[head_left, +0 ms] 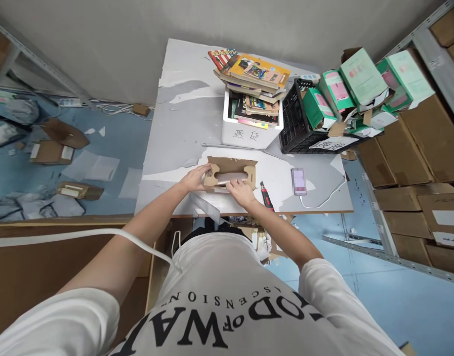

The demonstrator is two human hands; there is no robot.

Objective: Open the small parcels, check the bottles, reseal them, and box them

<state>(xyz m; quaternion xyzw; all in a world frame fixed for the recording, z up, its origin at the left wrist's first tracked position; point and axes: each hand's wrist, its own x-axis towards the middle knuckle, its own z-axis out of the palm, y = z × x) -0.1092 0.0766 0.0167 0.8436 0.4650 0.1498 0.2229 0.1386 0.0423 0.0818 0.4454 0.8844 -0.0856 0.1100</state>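
A small open cardboard box [251, 177] lies near the table's front edge, with a greyish-brown, smooth, long thing [227, 179] inside it. My left hand [195, 179] grips the box's left side, its fingertips on the side wall. At the front edge of the box is my right hand [242, 193], with its fingers curled over the rim beside the thing inside; the fingertips are partly hidden. Just right of the box lies a red and black utility knife [266, 196]. Clear plastic film [206, 208] hangs over the table edge below my left hand.
Behind the box stand a white bin [251, 136] heaped with books [260, 71] and a black crate [295, 116] full of green boxes [362, 74]. A phone [298, 182] on a white cable lies to the right. Cartons [408, 207] line the right shelf.
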